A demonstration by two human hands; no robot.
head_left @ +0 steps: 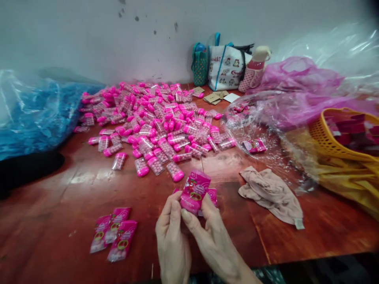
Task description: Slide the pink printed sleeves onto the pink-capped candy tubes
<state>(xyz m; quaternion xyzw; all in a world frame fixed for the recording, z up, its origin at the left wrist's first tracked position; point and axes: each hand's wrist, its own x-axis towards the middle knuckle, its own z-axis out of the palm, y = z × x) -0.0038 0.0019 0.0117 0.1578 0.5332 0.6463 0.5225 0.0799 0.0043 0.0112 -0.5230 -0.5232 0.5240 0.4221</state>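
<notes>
A pink printed packet (195, 190) is held between both hands at the front centre of the table. My left hand (174, 232) closes its fingers on the packet's lower left side. My right hand (211, 232) grips the lower right side, thumb near the bottom edge. Another pink packet (212, 195) shows partly behind the right fingers; whether it is held or lies on the table I cannot tell. Several pink packets (122, 240) lie overlapping at the front left. Beyond the hands spreads a large heap of small clear containers with pink caps (160, 122), filled with pink balls.
Blue items in clear plastic (38, 114) are at the left. A crumpled cloth (274, 193) lies right of the hands. Farther right are clear wrap, a packet (254, 146) and a yellow basket (322, 132). A printed bag (226, 69) and bottles stand by the wall.
</notes>
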